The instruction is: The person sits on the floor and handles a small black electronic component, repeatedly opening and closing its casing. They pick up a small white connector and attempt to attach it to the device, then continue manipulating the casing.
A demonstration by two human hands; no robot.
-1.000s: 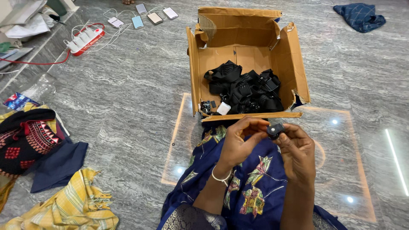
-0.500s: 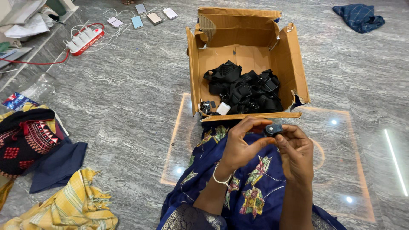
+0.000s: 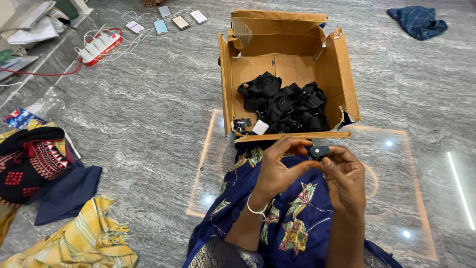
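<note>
Both of my hands meet over my lap on a small black part (image 3: 319,151), just in front of an open cardboard box (image 3: 226,87). My left hand (image 3: 278,171), with a thin bangle at the wrist, pinches the part from the left with thumb and fingers. My right hand (image 3: 344,177) grips it from the right. The box holds a pile of black straps and buckles (image 3: 287,106) and a small white tag (image 3: 260,127). A blue floral cloth (image 3: 292,218) covers my lap under the hands.
The floor is grey marble. A white and red power strip (image 3: 96,45) with several phones (image 3: 171,17) charging lies at the far left. Folded cloths, black-red (image 3: 29,161) and yellow (image 3: 87,243), lie at the left. A blue cloth (image 3: 419,21) sits at the far right.
My hands have stayed over my lap with the small black part between them. The fingers have shifted slightly around it. Nothing else has moved.
</note>
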